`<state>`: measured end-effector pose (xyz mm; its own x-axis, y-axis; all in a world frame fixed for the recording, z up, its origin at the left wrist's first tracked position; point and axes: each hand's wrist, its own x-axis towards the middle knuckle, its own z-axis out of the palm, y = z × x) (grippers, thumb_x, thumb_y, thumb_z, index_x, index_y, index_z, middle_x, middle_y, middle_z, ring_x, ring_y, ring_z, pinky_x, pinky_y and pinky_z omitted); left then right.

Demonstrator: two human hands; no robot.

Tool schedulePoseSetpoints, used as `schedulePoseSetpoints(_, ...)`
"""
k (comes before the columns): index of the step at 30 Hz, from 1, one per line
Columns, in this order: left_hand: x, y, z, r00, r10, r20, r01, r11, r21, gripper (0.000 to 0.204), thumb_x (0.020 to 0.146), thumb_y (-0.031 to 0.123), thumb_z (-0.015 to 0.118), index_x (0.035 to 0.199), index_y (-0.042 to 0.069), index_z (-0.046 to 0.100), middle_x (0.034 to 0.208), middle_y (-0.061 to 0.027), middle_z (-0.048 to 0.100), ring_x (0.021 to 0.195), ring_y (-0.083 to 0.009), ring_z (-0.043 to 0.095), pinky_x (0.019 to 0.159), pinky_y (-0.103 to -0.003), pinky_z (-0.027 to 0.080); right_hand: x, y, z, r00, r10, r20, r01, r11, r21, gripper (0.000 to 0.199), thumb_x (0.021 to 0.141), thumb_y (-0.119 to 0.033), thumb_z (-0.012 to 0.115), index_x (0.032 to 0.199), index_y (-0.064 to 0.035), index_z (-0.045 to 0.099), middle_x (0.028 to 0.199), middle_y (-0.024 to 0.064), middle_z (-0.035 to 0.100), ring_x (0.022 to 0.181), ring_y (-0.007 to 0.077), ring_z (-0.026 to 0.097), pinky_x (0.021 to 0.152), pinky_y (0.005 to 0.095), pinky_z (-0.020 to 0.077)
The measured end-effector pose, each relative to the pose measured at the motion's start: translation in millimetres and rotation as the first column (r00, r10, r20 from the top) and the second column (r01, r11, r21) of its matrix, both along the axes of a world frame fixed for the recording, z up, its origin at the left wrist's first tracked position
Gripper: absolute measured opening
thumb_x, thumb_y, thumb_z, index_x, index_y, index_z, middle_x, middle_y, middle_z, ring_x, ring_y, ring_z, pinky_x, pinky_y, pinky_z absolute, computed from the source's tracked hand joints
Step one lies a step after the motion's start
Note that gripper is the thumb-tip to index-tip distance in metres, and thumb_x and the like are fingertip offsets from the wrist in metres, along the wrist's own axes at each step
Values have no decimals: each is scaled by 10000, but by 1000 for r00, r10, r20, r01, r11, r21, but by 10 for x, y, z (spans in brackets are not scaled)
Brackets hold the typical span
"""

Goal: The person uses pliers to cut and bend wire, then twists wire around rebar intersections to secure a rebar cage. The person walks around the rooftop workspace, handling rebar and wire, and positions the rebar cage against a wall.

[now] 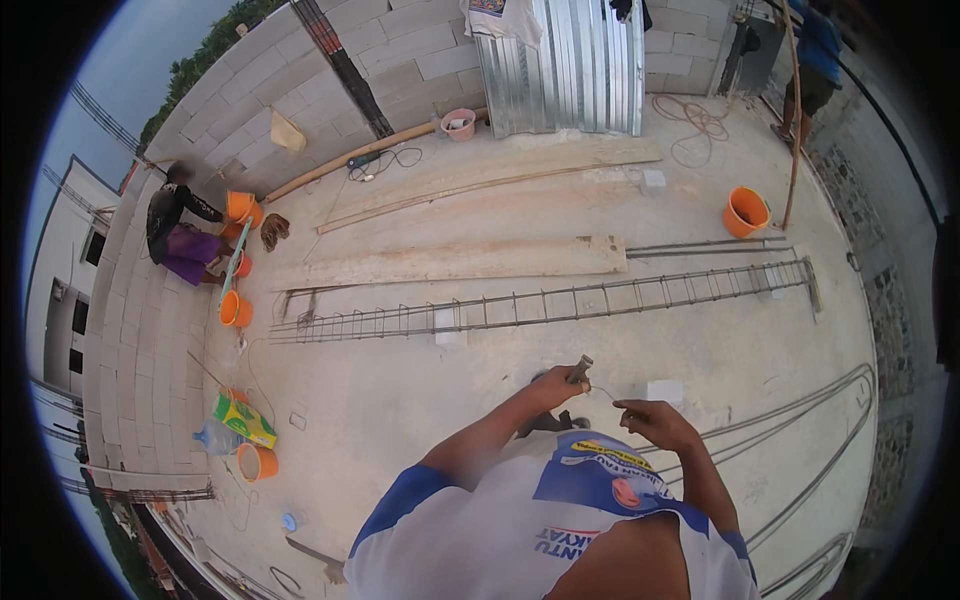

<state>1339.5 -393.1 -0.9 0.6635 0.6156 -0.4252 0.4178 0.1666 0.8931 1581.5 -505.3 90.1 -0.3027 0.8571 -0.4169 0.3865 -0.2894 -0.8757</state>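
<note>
Wire [604,391] looks thin, pale and gently curved.

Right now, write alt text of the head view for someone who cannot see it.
A bare left hand grips a short grey object, with a thin wire curving toward the right hand. Beyond, a long rebar cage stretches across the concrete floor; at left, a co-worker is beside orange buckets.

Floor [370,400] lies open left of the hands [553,388]; a rebar cage [546,305] spans ahead
</note>
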Motion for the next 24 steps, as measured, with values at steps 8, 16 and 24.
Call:
schedulePoseSetpoints(8,174,49,355,999,17,28,-17,1000,0,343,891,353,591,985,27,641,898,-81,634,846,-187,575,778,-357,457,-17,-122,-208,880,-473,54,452,866,215,291,886,-240,631,1057,-5,647,688,105,610,627,211,597,588,346,476)
schedulePoseSetpoints(16,153,25,282,989,-74,-127,104,963,249,347,913,333,540,1007,8,616,986,-209,635,928,-367,600,832,-421,456,-317,-136,-515,677,-736,-1,736,677,23,322,870,-228,661,1027,37,568,687,108,600,585,173,576,532,304,470)
schedulePoseSetpoints(24,-334,-172,0,945,311,-105,-284,935,211,282,856,276,572,1011,50,640,888,-194,665,887,-393,626,771,-473,481,-704,152,-813,749,-446,489,77,792,605,196,843,-187,689,951,-29,648,787,101,629,747,255,607,755,391,417)
